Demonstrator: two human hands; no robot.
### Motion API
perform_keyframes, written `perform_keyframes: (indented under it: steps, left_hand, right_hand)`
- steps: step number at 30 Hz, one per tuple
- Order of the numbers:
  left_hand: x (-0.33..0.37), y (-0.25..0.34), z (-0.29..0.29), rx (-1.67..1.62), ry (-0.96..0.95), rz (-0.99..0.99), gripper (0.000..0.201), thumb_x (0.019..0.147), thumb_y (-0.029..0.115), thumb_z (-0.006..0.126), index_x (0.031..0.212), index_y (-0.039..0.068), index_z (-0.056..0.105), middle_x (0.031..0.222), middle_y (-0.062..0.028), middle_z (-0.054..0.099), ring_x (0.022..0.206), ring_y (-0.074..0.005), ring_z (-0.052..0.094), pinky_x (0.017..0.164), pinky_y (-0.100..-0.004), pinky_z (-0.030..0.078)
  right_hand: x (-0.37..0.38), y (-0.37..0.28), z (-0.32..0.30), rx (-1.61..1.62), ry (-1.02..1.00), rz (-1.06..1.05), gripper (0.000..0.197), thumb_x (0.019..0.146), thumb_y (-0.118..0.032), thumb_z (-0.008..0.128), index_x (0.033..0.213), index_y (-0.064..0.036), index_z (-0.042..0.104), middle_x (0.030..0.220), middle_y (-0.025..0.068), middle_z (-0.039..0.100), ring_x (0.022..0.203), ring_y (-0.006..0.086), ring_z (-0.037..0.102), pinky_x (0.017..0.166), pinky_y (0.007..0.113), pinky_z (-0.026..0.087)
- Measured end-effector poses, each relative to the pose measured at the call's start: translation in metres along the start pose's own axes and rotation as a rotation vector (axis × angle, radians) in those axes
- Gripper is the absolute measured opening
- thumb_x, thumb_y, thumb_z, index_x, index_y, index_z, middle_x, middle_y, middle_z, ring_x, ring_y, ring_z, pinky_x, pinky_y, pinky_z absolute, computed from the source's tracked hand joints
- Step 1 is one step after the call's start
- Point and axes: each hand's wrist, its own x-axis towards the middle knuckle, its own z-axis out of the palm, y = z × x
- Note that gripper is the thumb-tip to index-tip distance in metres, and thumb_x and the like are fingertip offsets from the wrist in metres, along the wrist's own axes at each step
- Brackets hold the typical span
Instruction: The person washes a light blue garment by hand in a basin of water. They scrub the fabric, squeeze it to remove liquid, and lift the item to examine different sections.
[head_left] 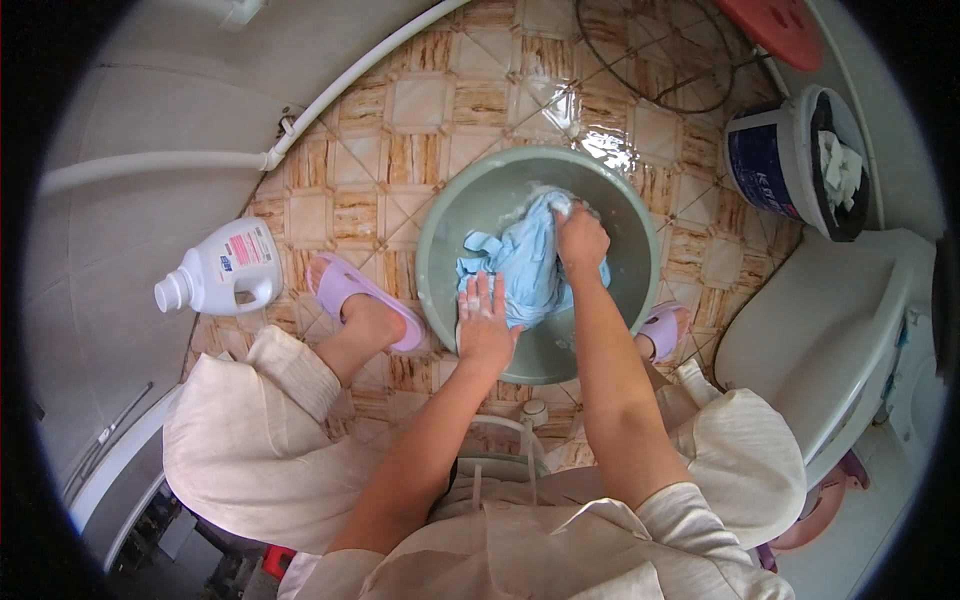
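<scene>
**Scrubbing the blue cloth in the basin**

While your left hand [484, 322] lies flat with fingers spread on the near edge of the light blue garment [530, 262], your right hand [580, 238] is closed in a fist around a bunched fold at the far side of it. The cloth sits wet and crumpled in the middle of the grey-green basin [440, 215], which stands on the patterned tile floor [400, 130] between your two lilac slippers [345, 285].

As a judgement, the work goes best if you keep the flat palm pressing down as an anchor, so the fabric does not slide, and draw the gripped fold back and forth against the pinned part. Keep both hands low inside the rim; the tiles beyond the basin already shine wet, and high strokes would likely splash more out. Turn the bundle now and then so that hidden folds get worked too.

A white detergent bottle [222, 270] lies on its side to your left, well apart from the basin. A blue and white bucket [770, 160] with a dark liner stands to the far right, near a white toilet [830, 330].
</scene>
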Motion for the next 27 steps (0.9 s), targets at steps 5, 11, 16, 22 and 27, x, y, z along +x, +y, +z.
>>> perform_keyframes:
  steps: [5,11,16,22,27]
  left_hand:
    - [0.023,-0.015,0.008,-0.142,-0.04,-0.062,0.088,0.079,0.039,0.056,0.137,-0.002,0.005,0.144,-0.0204,0.006,0.134,-0.0303,0.004,0.109,-0.0373,0.006]
    - [0.028,-0.009,0.006,-0.164,-0.051,-0.014,0.091,0.076,0.03,0.061,0.138,0.0,0.002,0.145,-0.0145,0.0,0.135,-0.0269,0.0,0.109,-0.0353,0.003]
    - [0.03,-0.013,0.014,-0.177,-0.059,-0.067,0.097,0.074,0.033,0.063,0.138,0.0,-0.002,0.145,-0.0145,-0.001,0.135,-0.0273,0.0,0.109,-0.0369,0.004]
    - [0.029,-0.002,0.001,-0.021,-0.082,-0.017,0.093,0.076,0.038,0.061,0.138,0.002,0.002,0.145,-0.0139,0.0,0.135,-0.0277,-0.003,0.108,-0.0434,0.001]
    - [0.034,0.0,0.003,-0.121,-0.015,-0.052,0.102,0.069,0.041,0.068,0.138,0.002,0.004,0.145,-0.0145,0.003,0.134,-0.0283,0.0,0.107,-0.0451,0.004]
  right_hand:
    - [-0.071,-0.027,0.004,0.251,0.383,-0.334,0.032,0.062,-0.027,0.068,0.083,-0.0055,0.059,0.099,0.0109,0.056,0.095,0.0302,0.051,0.08,0.044,0.04]
    - [-0.035,-0.031,0.026,0.086,-0.238,-0.006,0.037,0.064,-0.019,0.065,0.096,-0.0022,0.056,0.099,0.019,0.052,0.089,0.0323,0.054,0.075,0.044,0.043]
    - [-0.049,-0.031,0.026,0.167,0.107,-0.067,0.03,0.072,-0.017,0.058,0.097,-0.0022,0.054,0.085,0.0197,0.059,0.079,0.0349,0.059,0.068,0.045,0.046]
    - [-0.047,-0.028,0.024,-0.075,-0.053,-0.228,0.03,0.072,-0.017,0.057,0.099,-0.0035,0.054,0.093,0.0216,0.059,0.085,0.0354,0.058,0.072,0.047,0.045]
    - [-0.008,-0.02,0.018,0.23,-0.216,0.1,0.034,0.072,-0.02,0.057,0.103,-0.0052,0.054,0.107,0.0212,0.053,0.101,0.0347,0.051,0.082,0.046,0.04]
